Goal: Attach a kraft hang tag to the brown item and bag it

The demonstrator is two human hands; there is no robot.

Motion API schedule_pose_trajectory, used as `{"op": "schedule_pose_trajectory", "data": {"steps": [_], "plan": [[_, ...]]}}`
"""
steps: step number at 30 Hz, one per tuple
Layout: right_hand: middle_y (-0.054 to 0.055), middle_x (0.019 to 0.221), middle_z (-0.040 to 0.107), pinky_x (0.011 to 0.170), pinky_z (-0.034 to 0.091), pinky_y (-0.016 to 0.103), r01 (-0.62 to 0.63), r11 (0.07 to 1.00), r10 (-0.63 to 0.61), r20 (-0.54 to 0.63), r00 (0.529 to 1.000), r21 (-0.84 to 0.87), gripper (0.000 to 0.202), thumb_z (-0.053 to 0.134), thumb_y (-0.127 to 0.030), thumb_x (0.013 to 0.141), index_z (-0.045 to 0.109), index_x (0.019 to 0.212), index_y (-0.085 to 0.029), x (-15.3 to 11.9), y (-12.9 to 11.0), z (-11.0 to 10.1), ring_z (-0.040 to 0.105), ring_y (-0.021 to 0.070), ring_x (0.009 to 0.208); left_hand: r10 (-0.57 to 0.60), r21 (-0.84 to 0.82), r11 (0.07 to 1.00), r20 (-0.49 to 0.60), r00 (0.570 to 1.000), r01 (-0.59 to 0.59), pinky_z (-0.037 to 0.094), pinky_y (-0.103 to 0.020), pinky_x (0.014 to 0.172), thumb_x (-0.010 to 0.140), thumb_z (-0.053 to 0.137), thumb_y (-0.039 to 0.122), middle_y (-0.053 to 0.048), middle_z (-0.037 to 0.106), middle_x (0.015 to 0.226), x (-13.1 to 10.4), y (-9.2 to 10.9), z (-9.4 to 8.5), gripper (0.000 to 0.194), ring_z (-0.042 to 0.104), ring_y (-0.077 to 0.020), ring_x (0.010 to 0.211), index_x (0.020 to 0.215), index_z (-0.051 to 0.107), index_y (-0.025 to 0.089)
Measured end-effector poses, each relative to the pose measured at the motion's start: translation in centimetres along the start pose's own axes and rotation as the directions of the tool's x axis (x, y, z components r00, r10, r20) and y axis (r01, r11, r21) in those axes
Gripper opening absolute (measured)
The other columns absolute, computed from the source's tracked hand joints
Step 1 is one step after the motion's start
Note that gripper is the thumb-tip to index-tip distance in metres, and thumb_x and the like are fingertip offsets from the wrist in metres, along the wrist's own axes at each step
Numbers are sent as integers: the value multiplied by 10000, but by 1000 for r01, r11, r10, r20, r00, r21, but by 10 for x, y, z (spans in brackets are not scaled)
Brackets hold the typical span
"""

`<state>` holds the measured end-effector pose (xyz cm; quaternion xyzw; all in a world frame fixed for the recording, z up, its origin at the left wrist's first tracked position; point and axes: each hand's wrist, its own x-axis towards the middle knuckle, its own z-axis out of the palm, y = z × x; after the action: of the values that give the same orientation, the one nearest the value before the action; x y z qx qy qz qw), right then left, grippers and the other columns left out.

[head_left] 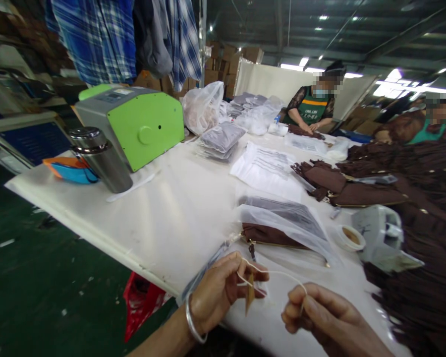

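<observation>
My left hand [223, 290] pinches one end of a thin white string [278, 273] from which a small brown tag [250, 296] hangs. My right hand [319, 312] pinches the other end of the same string, so it arcs between both hands above the near edge of the white table [163, 218]. Just beyond my hands lies a dark brown pouch [271, 235], partly inside a clear plastic bag [293, 223]. A silver bangle [193, 320] sits on my left wrist.
A green and grey machine [134, 121], a steel flask [100, 158] and a blue-orange bowl [72, 169] stand at the left. Piles of brown pouches [412, 198], packed bags [223, 139], a tape roll [351, 237] and a tag gun [382, 238] fill the right. Two people work at the far end.
</observation>
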<state>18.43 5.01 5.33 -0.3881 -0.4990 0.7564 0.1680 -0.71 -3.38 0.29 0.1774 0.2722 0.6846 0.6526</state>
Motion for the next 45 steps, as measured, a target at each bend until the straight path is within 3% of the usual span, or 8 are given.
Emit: {"op": "schedule_pose_trajectory", "data": {"steps": [6, 10, 17, 27, 32, 37, 41, 45], "plan": [[10, 707, 682, 553, 462, 271, -11, 983, 25, -77, 997, 183, 370, 763, -540, 721, 661, 832, -202, 4, -3, 13, 606, 136, 550, -90, 117, 989, 3, 996, 89, 480, -229, 463, 890, 540, 509, -105, 667, 875, -1, -5, 3, 375, 654, -194, 653, 760, 478, 162], [-55, 503, 558, 456, 372, 201, -48, 989, 53, -33, 998, 142, 401, 709, -559, 776, 624, 897, -187, 4, -1, 7, 492, 74, 404, -65, 391, 917, -31, 997, 72, 516, -317, 715, 909, 511, 513, -85, 653, 902, -3, -5, 1, 367, 634, -191, 773, 837, 545, 155], [-80, 488, 512, 415, 333, 179, -54, 972, 65, -40, 997, 228, 383, 734, -517, 773, 610, 903, -179, 2, -9, 21, 453, 52, 379, 440, 918, 177, 250, 863, -355, 403, -339, 921, 901, 558, 282, -85, 650, 1034, -22, -9, 10, 154, 584, -231, 997, 1029, 603, 209], [-20, 627, 603, 599, 482, 252, 67, 969, -37, -128, 991, 236, 367, 748, -527, 745, 668, 864, -189, 4, 6, 26, 575, 108, 556, 48, 852, 502, 148, 988, -152, 393, -210, 589, 981, 377, 466, -11, 601, 687, -12, -13, 32, 414, 552, -127, 617, 756, 578, 182], [8, 678, 632, 482, 465, 251, 92, 979, -138, -256, 957, -181, 439, 656, -603, 774, 649, 943, -199, 4, 23, 3, 577, 138, 527, 135, 948, 189, 232, 963, -255, 359, -225, 610, 1003, 364, 404, 7, 600, 716, -14, -11, 20, 369, 544, -123, 647, 746, 532, 200], [76, 1055, 680, 696, 576, 330, 202, 547, -645, -254, 721, -813, 518, 722, -507, 722, 610, 1163, -258, 2, 24, -35, 654, 211, 783, 92, 934, -72, 357, 930, -351, 360, -236, 643, 994, 406, 353, 29, 619, 745, -15, 0, 17, 286, 578, -134, 691, 779, 537, 217], [115, 1252, 619, 861, 559, 350, 356, 756, -465, -68, 883, -549, 565, 686, -541, 764, 564, 1239, -260, 10, 26, -5, 636, 265, 1070, 32, 953, -69, 296, 954, -294, 327, -230, 575, 981, 431, 320, 53, 594, 682, -13, 12, 24, 295, 552, -112, 619, 715, 502, 213], [26, 773, 651, 513, 512, 249, 166, 972, -168, -4, 986, -165, 652, 649, -663, 745, 555, 1216, -222, 24, 34, 36, 612, 141, 562, 125, 972, -60, 233, 964, -227, 246, -261, 525, 995, 403, 409, 62, 517, 593, -7, 22, 17, 402, 468, -105, 539, 656, 470, 204]]}}
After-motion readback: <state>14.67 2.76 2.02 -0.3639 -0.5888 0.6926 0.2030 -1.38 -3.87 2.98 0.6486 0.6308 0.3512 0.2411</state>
